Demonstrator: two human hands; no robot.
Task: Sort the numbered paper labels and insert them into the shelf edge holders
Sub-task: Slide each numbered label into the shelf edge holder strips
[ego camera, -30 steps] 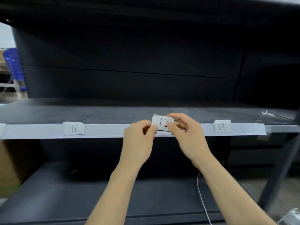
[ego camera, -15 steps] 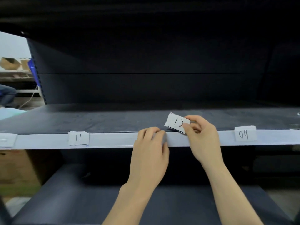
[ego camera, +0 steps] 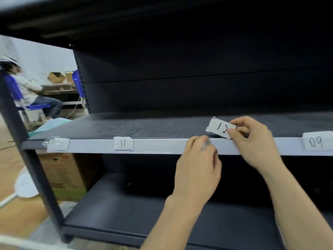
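Note:
My right hand (ego camera: 255, 141) pinches a white paper label marked "12" (ego camera: 220, 128), tilted just above the white shelf edge holder strip (ego camera: 162, 146). My left hand (ego camera: 200, 163) has its fingertips on the strip right below that label, apparently pinching the strip's clear front lip. Three labels sit in the strip: "11" (ego camera: 123, 143) left of my hands, a faint "10" (ego camera: 59, 144) at the far left end, and "09" (ego camera: 316, 142) at the right edge of view.
The black shelf board (ego camera: 144, 124) lies behind the strip, a lower black shelf (ego camera: 144, 213) beneath. A dark upright post (ego camera: 34, 168) stands at left, with a cardboard box (ego camera: 63, 174) behind it. A seated person (ego camera: 30, 91) is in the far left background.
The view has swung left, so the shelf's left end and the "10" label now show. My right hand still holds "12" above the strip; my left hand stays on the strip's edge.

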